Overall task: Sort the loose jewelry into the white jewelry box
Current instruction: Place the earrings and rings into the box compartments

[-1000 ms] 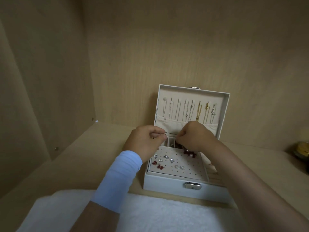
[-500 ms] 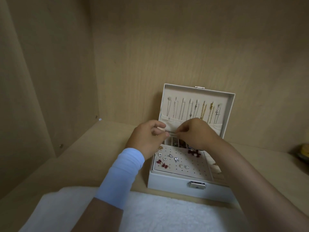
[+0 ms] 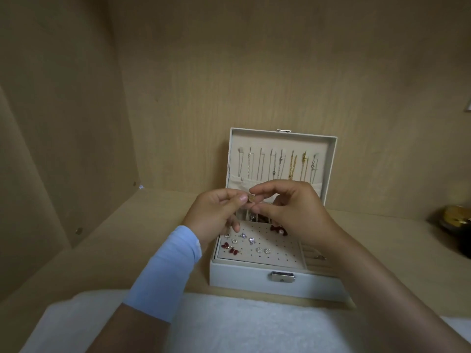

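Note:
The white jewelry box (image 3: 242, 278) stands open on the wooden shelf, its lid upright with several necklaces (image 3: 277, 165) hanging inside. Its perforated earring panel (image 3: 275, 253) carries several silver studs and red earrings (image 3: 229, 248). Above the panel, my left hand (image 3: 214, 212) and my right hand (image 3: 290, 212) meet and both pinch one small gold earring (image 3: 251, 198) between thumb and fingertips. A light blue band wraps my left wrist.
A white fluffy cloth (image 3: 229, 324) lies in front of the box. A dark round object with gold inside (image 3: 453, 220) sits at the far right. Wooden walls close in on the left and behind. Ring slots (image 3: 316, 256) run along the box's right side.
Both hands have risen slightly above the earring panel, and the small gold piece is now visible between the fingertips. The view has shifted a little.

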The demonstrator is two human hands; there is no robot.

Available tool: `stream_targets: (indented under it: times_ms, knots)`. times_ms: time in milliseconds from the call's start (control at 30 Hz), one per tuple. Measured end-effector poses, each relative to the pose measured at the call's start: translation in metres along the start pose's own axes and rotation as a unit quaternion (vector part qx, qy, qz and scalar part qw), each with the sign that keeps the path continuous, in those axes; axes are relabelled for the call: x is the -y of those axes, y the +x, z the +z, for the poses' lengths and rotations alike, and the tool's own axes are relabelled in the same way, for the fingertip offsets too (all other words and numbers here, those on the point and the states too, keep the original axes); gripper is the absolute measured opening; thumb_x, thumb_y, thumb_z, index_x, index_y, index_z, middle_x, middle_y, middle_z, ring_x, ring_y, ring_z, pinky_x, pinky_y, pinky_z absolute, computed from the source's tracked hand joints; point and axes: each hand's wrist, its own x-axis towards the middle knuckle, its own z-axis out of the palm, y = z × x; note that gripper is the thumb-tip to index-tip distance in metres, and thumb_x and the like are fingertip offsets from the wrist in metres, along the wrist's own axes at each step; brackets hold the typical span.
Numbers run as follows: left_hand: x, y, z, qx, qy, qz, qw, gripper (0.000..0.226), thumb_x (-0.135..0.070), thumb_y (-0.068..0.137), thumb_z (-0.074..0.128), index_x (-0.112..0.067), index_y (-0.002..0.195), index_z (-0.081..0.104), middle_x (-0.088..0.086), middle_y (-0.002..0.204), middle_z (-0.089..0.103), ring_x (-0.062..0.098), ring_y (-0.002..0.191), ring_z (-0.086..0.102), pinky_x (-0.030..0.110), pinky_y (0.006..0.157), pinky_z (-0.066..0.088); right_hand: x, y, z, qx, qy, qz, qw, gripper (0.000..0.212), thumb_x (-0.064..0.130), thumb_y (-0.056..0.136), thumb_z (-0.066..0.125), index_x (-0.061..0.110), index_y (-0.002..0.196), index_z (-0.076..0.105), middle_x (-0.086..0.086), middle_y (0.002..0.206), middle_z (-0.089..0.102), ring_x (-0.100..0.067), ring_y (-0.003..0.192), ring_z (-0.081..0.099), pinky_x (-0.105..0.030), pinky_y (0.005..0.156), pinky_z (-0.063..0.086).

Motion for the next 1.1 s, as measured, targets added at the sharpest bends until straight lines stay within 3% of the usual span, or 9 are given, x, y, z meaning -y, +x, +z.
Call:
stream_targets:
  times_ms: [167, 233, 433, 600, 667, 767, 867, 1000, 1100]
  knots:
    - [-0.002, -0.002, 0.006, 0.023, 0.029, 0.004, 0.999, 0.019, -0.019, 0.098, 0.054, -0.017, 0.088, 0.071, -0.003, 0.080, 0.068, 0.011, 0.047, 0.049, 0.017, 0.038, 0.029, -0.001, 0.002, -0.007, -0.015, -0.003, -0.009, 1.000, 0.021, 0.010, 0.078, 0.083, 0.021, 0.095, 0.078, 0.015, 0.077, 0.073, -0.009, 0.045, 0.051, -0.021, 0.047, 0.045]
    - [-0.006, -0.002, 0.005, 0.039, 0.034, 0.014, 0.999, 0.022, -0.020, 0.099, 0.052, -0.016, 0.087, 0.069, -0.005, 0.079, 0.067, 0.009, 0.046, 0.049, 0.016, 0.038, 0.029, 0.000, 0.003, -0.007, -0.010, -0.016, -0.021, 1.000, 0.026, 0.010, 0.078, 0.083, 0.026, 0.097, 0.077, 0.013, 0.083, 0.074, -0.009, 0.049, 0.052, -0.021, 0.051, 0.047]
    - [-0.015, -0.005, -0.003, 0.064, 0.011, -0.004, 0.998, 0.024, -0.019, 0.101, 0.045, -0.008, 0.085, 0.058, -0.006, 0.051, 0.059, 0.003, 0.038, 0.046, 0.013, 0.036, 0.028, 0.005, 0.007, -0.003, 0.009, 0.009, -0.078, 0.997, 0.026, 0.008, 0.079, 0.082, 0.024, 0.098, 0.079, 0.007, 0.091, 0.073, -0.032, 0.061, 0.055, -0.034, 0.058, 0.053]
    - [-0.013, -0.003, -0.008, 0.066, -0.038, -0.034, 0.996, 0.026, -0.020, 0.101, 0.045, -0.010, 0.082, 0.059, -0.005, 0.053, 0.058, 0.004, 0.039, 0.047, 0.014, 0.037, 0.026, 0.001, 0.009, 0.008, -0.020, -0.018, -0.081, 0.996, 0.017, 0.018, 0.082, 0.081, 0.022, 0.098, 0.080, 0.012, 0.084, 0.074, -0.006, 0.058, 0.058, -0.022, 0.058, 0.049]
    - [-0.012, -0.003, -0.012, 0.068, -0.043, -0.030, 0.996, 0.024, -0.020, 0.100, 0.048, -0.012, 0.084, 0.064, -0.004, 0.064, 0.061, 0.006, 0.045, 0.050, 0.014, 0.038, 0.028, 0.001, 0.009, 0.011, -0.037, -0.019, -0.110, 0.993, 0.013, 0.020, 0.084, 0.078, 0.019, 0.097, 0.081, 0.010, 0.085, 0.075, -0.008, 0.068, 0.065, -0.024, 0.061, 0.051]
    - [-0.007, 0.001, -0.020, 0.020, 0.082, 0.003, 0.996, 0.019, -0.020, 0.098, 0.055, -0.015, 0.085, 0.068, 0.000, 0.077, 0.066, 0.008, 0.050, 0.053, 0.016, 0.043, 0.038, 0.001, 0.010, 0.013, -0.051, -0.019, -0.087, 0.995, 0.009, 0.019, 0.084, 0.079, 0.019, 0.093, 0.081, 0.010, 0.085, 0.076, -0.004, 0.060, 0.063, -0.019, 0.057, 0.048]
    - [0.006, 0.007, -0.031, -0.074, 0.257, 0.065, 0.961, 0.010, -0.024, 0.088, 0.067, -0.026, 0.080, 0.073, -0.005, 0.084, 0.071, 0.004, 0.064, 0.059, 0.022, 0.070, 0.051, -0.007, 0.010, 0.014, -0.027, -0.095, -0.031, 0.995, 0.008, 0.021, 0.082, 0.081, 0.026, 0.088, 0.082, 0.016, 0.081, 0.075, 0.006, 0.061, 0.063, -0.013, 0.063, 0.047]
    - [0.012, 0.003, -0.031, -0.061, 0.396, 0.037, 0.915, 0.004, -0.034, 0.083, 0.071, -0.036, 0.082, 0.074, -0.021, 0.088, 0.064, 0.000, 0.089, 0.059, 0.025, 0.084, 0.048, -0.013, 0.008, 0.024, 0.042, -0.291, -0.021, 0.956, 0.008, 0.032, 0.085, 0.075, 0.035, 0.090, 0.080, 0.019, 0.084, 0.075, 0.002, 0.077, 0.065, -0.029, 0.072, 0.055]
    - [0.011, 0.003, -0.027, -0.036, 0.443, 0.032, 0.895, 0.006, -0.035, 0.083, 0.070, -0.038, 0.084, 0.075, -0.019, 0.092, 0.061, 0.007, 0.095, 0.060, 0.031, 0.089, 0.050, -0.011, 0.009, 0.028, 0.061, -0.368, -0.034, 0.927, 0.009, 0.037, 0.087, 0.071, 0.037, 0.092, 0.079, 0.018, 0.089, 0.075, -0.002, 0.081, 0.065, -0.029, 0.072, 0.054]
